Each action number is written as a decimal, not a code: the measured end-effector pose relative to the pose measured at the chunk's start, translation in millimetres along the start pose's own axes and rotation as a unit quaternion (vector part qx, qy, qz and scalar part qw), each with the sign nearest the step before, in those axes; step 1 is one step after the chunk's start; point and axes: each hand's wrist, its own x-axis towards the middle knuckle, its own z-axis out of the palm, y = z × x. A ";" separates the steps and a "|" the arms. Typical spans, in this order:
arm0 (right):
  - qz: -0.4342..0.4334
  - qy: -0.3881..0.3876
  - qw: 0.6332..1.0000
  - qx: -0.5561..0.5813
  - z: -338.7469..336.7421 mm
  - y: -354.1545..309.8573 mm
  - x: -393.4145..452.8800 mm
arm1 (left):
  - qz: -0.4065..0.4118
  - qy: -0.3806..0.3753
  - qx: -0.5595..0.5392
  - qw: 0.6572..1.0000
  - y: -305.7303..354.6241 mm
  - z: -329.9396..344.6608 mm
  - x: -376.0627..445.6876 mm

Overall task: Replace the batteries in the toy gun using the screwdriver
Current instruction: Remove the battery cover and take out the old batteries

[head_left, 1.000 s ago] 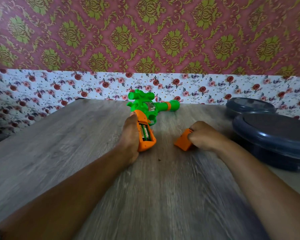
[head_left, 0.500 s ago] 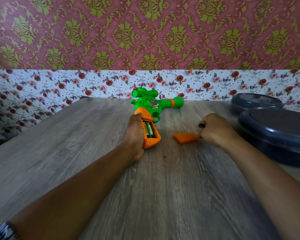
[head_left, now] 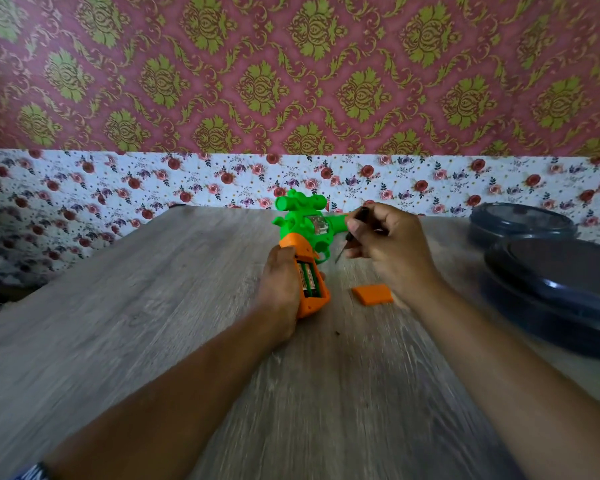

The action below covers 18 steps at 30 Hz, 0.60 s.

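Left hand point(head_left: 280, 285) grips toy gun point(head_left: 303, 237); right hand point(head_left: 388, 244) holds screwdriver point(head_left: 352, 233)

No legible text, batteries' point(head_left: 308, 278) labels (green, orange) too blurred

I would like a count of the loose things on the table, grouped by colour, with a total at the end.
Green and orange: 1, the toy gun, gripped by the left hand.
Orange: 1, the battery cover.
Dark blue: 2, the near container and the far container.
Black: 1, the screwdriver, in the right hand.
Total: 5
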 end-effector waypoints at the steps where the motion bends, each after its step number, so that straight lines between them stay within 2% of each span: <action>1: 0.002 0.001 1.000 0.002 7.1 0.7 1.9 | 0.004 -0.002 0.003 1.000 -0.2 0.0 0.6; 9: 0.020 0.023 0.997 0.072 31.6 20.3 -5.3 | 0.017 -0.011 -0.017 1.000 -3.1 -2.4 2.4; 13: 0.000 0.040 0.998 0.042 31.5 32.8 -11.3 | 0.013 -0.012 -0.010 1.000 -4.9 -2.6 3.4; 18: -0.010 0.057 0.996 0.064 33.8 33.5 -14.9 | 0.014 -0.028 0.017 0.999 -6.5 -5.4 1.9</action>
